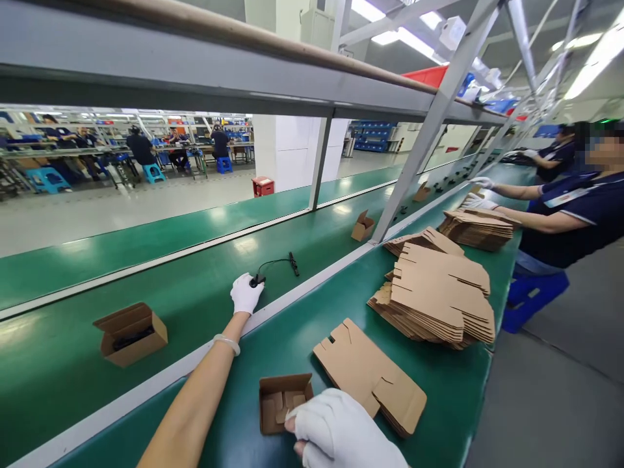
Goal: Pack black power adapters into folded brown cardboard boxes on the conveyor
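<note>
My left hand (245, 294), in a white glove, reaches over onto the green belt. Its fingers close on one end of a black device with a thin cable (273, 262); the other end, a short black bar, lies on the belt. At the lower middle, my right hand (336, 429), gloved with bare fingertips, pinches the near right edge of an open cardboard box (285, 401). Folded flaps show inside that box, with no item in it. Flat cardboard blanks (365, 364) lie in a small stack just beyond my right hand.
An open box with a black item (134, 335) sits on the belt at left. Larger stacks of blanks (433, 292) cover the bench at right. A slanted metal post (419, 156) rises beside the belt. A co-worker (580, 201) handles cardboard at far right.
</note>
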`<state>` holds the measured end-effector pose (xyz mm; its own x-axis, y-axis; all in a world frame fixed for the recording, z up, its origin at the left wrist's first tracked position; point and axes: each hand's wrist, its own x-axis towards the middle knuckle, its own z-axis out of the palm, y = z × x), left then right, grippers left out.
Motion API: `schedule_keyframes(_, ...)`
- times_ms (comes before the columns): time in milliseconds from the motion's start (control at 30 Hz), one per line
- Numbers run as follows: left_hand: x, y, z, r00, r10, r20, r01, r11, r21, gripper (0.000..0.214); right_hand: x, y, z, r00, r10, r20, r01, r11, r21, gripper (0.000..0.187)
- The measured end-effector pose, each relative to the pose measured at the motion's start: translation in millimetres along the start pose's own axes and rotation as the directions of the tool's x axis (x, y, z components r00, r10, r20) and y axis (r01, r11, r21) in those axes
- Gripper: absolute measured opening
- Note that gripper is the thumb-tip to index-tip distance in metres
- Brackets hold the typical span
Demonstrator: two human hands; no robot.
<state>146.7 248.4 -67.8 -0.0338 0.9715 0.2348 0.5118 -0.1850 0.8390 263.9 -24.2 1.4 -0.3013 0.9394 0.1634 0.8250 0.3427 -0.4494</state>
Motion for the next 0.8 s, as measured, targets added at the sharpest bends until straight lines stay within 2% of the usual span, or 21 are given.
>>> schedule_keyframes(100,-2,4,-37.8,0.996,0.047,-0.077,-0.059,0.983,-0.171,0.044,4,-9,-6,0.993,-0.026,-0.117,0.040,0.993,0.115,0.018)
schedule_keyframes(200,-9,26,-79.5,0.975,0.089,-0.203,-0.151,0.937,-0.315,0.052,12,-22,-13,0.975,-0.079,-0.210,0.125,0.967,0.220,0.023)
schedule_keyframes(267,-19,49,-106.6,0.958,0.094,-0.273,-0.227,0.829,-0.511,0.051,18,-32,-15,0.966,-0.086,-0.246,0.152,0.953,0.263,0.023)
schedule_keyframes(300,-26,61,-119.8,0.955,0.085,-0.285,-0.255,0.726,-0.639,0.049,21,-38,-14,0.967,-0.073,-0.243,0.142,0.951,0.276,0.021)
schedule_keyframes(367,-44,83,-145.3,0.964,0.059,-0.259,-0.257,0.461,-0.849,0.044,29,-49,-10,0.983,-0.045,-0.177,0.094,0.954,0.283,0.022)
schedule_keyframes(400,-54,93,-157.5,0.973,0.047,-0.226,-0.228,0.350,-0.909,0.041,33,-55,-7,0.992,-0.030,-0.123,0.063,0.960,0.274,0.028)
schedule_keyframes(433,-66,103,-169.1,0.981,0.036,-0.191,-0.194,0.282,-0.940,0.038,39,-62,-2,0.998,-0.023,-0.060,0.038,0.965,0.261,0.038)
schedule_keyframes(567,-116,129,-206.8,0.997,-0.022,-0.079,-0.075,0.136,-0.988,0.041,64,-90,19,0.988,-0.063,0.144,0.023,0.963,0.267,0.081)
schedule_keyframes(633,-140,136,-219.6,0.998,-0.043,-0.049,-0.046,0.083,-0.996,0.045,75,-103,31,0.967,-0.130,0.218,0.055,0.945,0.322,0.087)
schedule_keyframes(700,-159,140,-229.8,0.998,-0.052,-0.036,-0.034,0.039,-0.999,0.046,81,-115,43,0.936,-0.209,0.283,0.091,0.921,0.379,0.079)
schedule_keyframes(800,-176,138,-243.3,0.997,-0.051,-0.060,-0.059,0.013,-0.998,0.042,79,-124,58,0.900,-0.291,0.326,0.099,0.863,0.495,0.048)
